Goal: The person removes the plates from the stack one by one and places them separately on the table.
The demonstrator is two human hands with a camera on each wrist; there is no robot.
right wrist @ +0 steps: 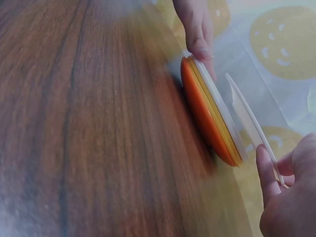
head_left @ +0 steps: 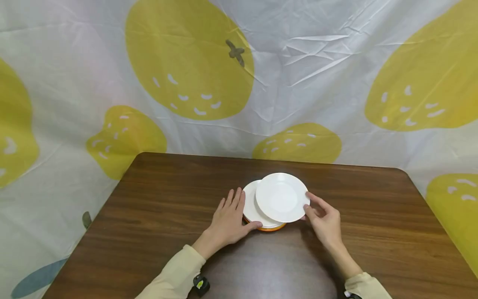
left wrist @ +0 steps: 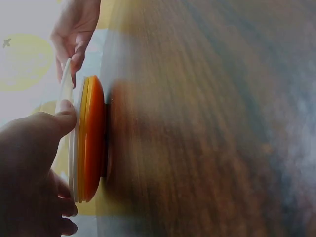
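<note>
In the head view, my right hand pinches the right rim of a white plate. That plate is raised and overlaps a stack from above; the right wrist view shows a gap between the held plate and the stack. White plate is the stack's top; below it are yellow and orange plates, the orange plate lowest. My left hand rests against the stack's left side with fingers extended. Its thumb touches the near rim in the left wrist view.
The stack stands on a brown wood-grain table, toward its back edge. A white cloth with yellow fruit prints hangs behind and beside the table. Both wrists wear dark devices, such as the left wrist camera.
</note>
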